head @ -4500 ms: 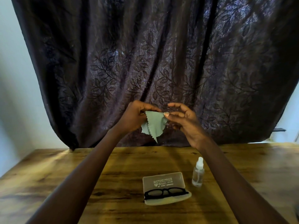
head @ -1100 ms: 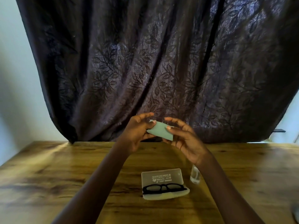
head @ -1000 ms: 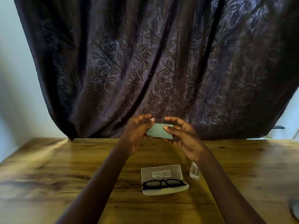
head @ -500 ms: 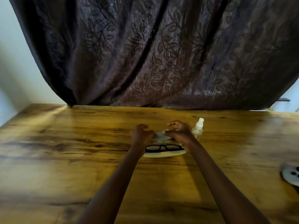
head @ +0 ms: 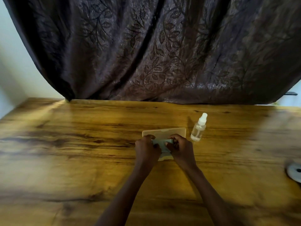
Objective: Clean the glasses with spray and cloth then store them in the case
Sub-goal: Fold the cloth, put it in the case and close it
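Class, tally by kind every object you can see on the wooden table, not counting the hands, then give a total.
Spray bottle: 1
Glasses case: 1
Green cloth: 1
Grey round object: 1
Glasses: 0 visible; left hand and right hand block the view.
Total: 4

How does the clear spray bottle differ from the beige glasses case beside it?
The clear plastic spray bottle stands upright; the beige rectangular glasses case lies flat, lid open. The bottle is narrow and see-through, the case broad and beige. Nothing touches the bottle; the left hand and right hand hold a folded green cloth over the case. Both sit on the wooden table.
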### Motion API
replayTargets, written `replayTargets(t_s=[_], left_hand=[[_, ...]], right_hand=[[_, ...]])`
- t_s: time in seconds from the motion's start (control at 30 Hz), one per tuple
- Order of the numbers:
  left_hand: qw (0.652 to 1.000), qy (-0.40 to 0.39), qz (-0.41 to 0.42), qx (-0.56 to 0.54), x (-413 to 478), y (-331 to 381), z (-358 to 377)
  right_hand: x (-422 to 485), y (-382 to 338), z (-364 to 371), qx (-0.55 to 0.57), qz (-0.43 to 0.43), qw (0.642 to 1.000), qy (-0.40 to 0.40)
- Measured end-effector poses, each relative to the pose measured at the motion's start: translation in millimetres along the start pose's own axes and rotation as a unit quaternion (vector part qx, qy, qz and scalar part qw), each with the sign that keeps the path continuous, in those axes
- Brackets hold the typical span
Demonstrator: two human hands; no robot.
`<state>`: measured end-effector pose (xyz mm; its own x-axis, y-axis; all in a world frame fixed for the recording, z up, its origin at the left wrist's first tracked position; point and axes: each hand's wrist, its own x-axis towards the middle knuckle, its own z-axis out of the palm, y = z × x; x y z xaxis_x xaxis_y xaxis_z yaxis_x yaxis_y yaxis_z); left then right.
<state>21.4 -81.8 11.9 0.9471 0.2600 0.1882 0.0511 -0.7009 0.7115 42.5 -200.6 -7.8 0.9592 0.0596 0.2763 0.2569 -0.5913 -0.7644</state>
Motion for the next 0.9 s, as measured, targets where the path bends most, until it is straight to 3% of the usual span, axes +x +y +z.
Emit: replayTargets(t_s=[0.2,0.53,0.7,0.9], left_hand=[[0.998,0.026,0.047,0.011,-13,-3,5],[0.996,0.037,0.026,0.080,-14,-14,16],[0.998,0.013,0.047,0.050,-13,-16,12],[0.999,0.006,0.041,-0.023,-15,-16,8]], right_hand=[[-9,4,-3,-0.009,0.006,1.000,0.011],[-5,4,-4,-0.047,0.025,0.999,0.014],[-5,6,-7,-0.042,0.019,0.999,0.010],[-3,6,-17,0.017,-0.047,0.994,0.097]])
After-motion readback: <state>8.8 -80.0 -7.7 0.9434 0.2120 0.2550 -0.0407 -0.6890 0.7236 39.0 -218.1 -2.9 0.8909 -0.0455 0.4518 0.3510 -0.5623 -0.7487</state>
